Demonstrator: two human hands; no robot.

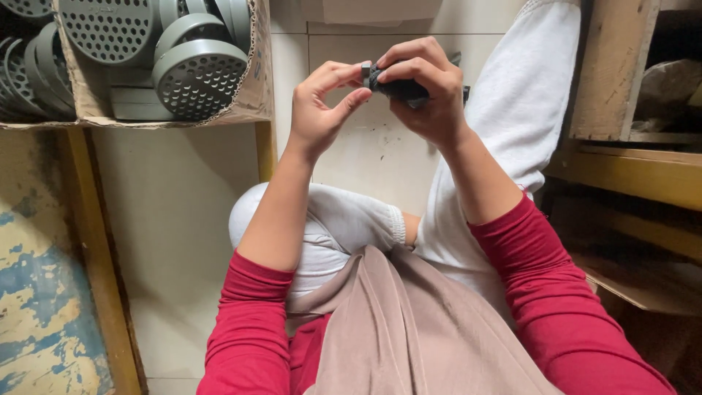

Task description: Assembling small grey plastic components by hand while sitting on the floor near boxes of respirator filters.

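Head view, looking down past the lap to the floor.

Item 1: small dark part [401, 89], black, irregular in outline, partly hidden by fingers; its exact kind cannot be told. Held in the air in front of the person, above the pale tiled floor [168, 212], well clear of any surface.

Item 2: right hand [425, 95]. Closed around the dark part from above and behind, thumb and forefinger clamped on its left end, where a small grey square piece shows.

Item 3: left hand [318, 110]. Thumb and forefinger tips drawn together in a pinch at that same grey end, touching it; the other fingers curl loosely. Whether it grips or only steadies the piece cannot be told.

Item 4: cardboard box [252, 88], upper left, resting on a yellow wooden frame [95, 241]. Contents: grey round perforated discs [197, 77], stacked and leaning, several on edge. Well apart from both hands.

Item 5: wooden shelving [629, 153], right side, worn, with indistinct items in its compartments.

Item 6: clothing: red sleeves [252, 322], white trousers [526, 95], brownish cloth over the lap.

Handling note, as judgement: the work at the grey end looks fine and fingertip-led. It would go best with the right hand keeping the body still while the left does the small movement, both held close over the lap so a slip drops onto cloth.
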